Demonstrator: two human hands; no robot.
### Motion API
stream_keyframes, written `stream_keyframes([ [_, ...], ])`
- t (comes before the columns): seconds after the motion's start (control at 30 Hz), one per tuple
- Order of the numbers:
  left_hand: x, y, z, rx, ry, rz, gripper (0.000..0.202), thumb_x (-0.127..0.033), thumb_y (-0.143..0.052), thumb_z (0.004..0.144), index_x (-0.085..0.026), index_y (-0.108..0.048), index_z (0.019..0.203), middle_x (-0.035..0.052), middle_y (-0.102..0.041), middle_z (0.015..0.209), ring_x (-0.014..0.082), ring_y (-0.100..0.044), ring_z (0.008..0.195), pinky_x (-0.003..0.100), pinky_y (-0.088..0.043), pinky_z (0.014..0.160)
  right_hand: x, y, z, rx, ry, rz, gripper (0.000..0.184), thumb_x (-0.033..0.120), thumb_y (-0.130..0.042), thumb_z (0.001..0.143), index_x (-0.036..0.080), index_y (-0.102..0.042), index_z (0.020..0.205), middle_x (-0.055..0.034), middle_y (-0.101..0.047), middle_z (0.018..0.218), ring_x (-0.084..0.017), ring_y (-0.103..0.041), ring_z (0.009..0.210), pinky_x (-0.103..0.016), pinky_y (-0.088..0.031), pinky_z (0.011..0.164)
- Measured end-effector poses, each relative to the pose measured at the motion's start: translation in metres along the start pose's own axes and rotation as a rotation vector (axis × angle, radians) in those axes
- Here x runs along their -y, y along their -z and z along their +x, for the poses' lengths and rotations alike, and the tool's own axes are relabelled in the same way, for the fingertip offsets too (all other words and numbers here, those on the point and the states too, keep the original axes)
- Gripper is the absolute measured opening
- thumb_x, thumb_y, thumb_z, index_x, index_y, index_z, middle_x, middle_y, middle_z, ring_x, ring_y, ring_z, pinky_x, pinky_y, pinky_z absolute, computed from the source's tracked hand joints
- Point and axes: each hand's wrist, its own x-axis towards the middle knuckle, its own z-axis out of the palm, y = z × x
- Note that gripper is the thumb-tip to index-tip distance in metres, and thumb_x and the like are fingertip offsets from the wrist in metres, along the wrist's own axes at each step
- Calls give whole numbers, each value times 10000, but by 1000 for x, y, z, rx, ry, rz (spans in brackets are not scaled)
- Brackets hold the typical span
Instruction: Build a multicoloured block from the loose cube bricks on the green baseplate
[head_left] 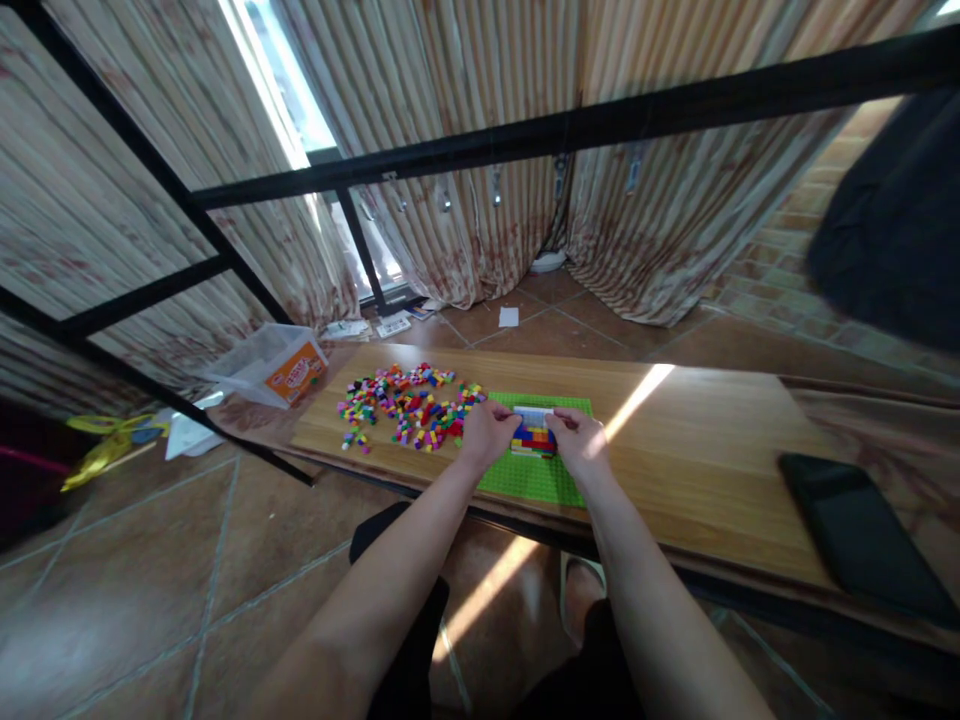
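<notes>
A small structure of toy building bricks [534, 437] stands on a green studded baseplate [529, 482]. Its lower layers are blue, red and yellow, and white or pale bricks make up the top. My left hand [489, 432] grips the structure's left upper corner, thumb and fingers bent together. On the opposite side, my right hand [577, 442] pinches the right upper corner. The fingertips partly cover the structure's sides, so I cannot tell whether a single loose brick is between them.
Loose coloured bricks [412, 405] lie scattered left of the baseplate on the wooden bench top [697, 470]. A clear plastic box [259, 360] with an orange label stands beyond the left end. A dark phone or tablet [862, 530] lies at the right. Black metal bars [495, 150] cross behind.
</notes>
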Motion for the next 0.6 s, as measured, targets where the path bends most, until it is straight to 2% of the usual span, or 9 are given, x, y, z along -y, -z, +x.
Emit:
stream_keyframes([
  [0.17,-3,-1,-10,-19,-30,34,148,-253,-659,786,-125,-706,729,50,-705,682,139,-624,638,241,-454,624,-4,1,-1,11,-15,19,426,487,-626,725,138,-740,941,-114,-751,844,-250,-701,772,-358,-557,720],
  [0.27,1,7,-18,-82,-32,72,194,-282,-607,839,-133,-707,767,48,-709,702,141,-631,653,240,-448,630,-6,3,-1,21,-26,21,487,538,-605,733,126,-740,955,-122,-749,851,-250,-699,751,-347,-553,668],
  [0.37,15,33,-24,-180,14,142,157,-225,-569,855,-143,-703,860,53,-722,795,155,-651,737,252,-459,699,-8,6,0,26,-34,22,529,576,-584,748,113,-742,950,-124,-746,826,-234,-690,714,-316,-534,620],
  [0.47,37,70,-22,-293,84,229,184,-186,-575,831,-140,-684,972,100,-711,948,213,-654,874,307,-473,783,-9,8,1,15,-23,13,563,608,-582,746,101,-745,928,-124,-734,760,-226,-677,680,-293,-506,576],
  [0.5,44,81,-19,-331,119,323,191,-203,-573,833,-160,-681,985,94,-703,971,217,-653,894,311,-481,792,-9,9,2,12,-13,12,573,618,-580,745,100,-745,923,-123,-731,743,-226,-672,670,-290,-498,564],
  [0.6,60,101,-8,-292,123,555,236,-263,-573,837,-184,-680,1032,109,-668,1072,243,-642,972,338,-494,842,-8,12,2,12,25,28,598,645,-563,751,101,-739,928,-119,-725,736,-223,-662,648,-289,-481,538],
])
